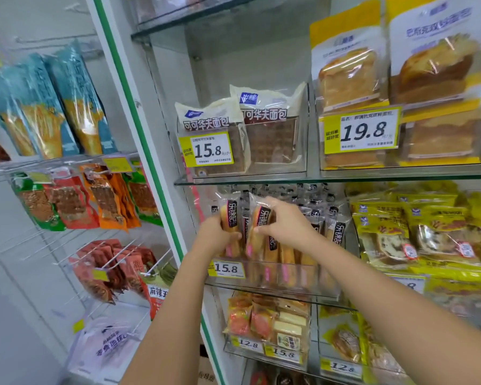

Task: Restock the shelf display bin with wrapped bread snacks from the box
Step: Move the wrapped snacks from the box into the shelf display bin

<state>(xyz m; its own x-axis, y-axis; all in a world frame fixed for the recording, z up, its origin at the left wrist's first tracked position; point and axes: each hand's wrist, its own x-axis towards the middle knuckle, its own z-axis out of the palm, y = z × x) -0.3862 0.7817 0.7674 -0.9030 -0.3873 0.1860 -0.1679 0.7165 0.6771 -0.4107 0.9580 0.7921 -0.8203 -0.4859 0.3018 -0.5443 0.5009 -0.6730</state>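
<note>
Gripping: left hand (215, 236) on left bread snack (232, 215), right hand (285, 227) on right bread snack (263, 221) | golden, clear-wrapped, black labels | display bin (311, 282) at 6 o'clock

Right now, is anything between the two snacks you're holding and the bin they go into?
Nothing visible. The left hand and right hand hold wrapped snacks at the bin opening's left front; standing packs fill its back and right side.

Bright, even indoor light with faint shadows. The yellow-and-white 19.8 price tag (360, 130) is sharp. Above it, glossy yellow-topped bread bags (350, 73) catch glare. Far left of it, teal foil packets (75, 101) blur and the green-edged white post (135, 112) bows.
</note>
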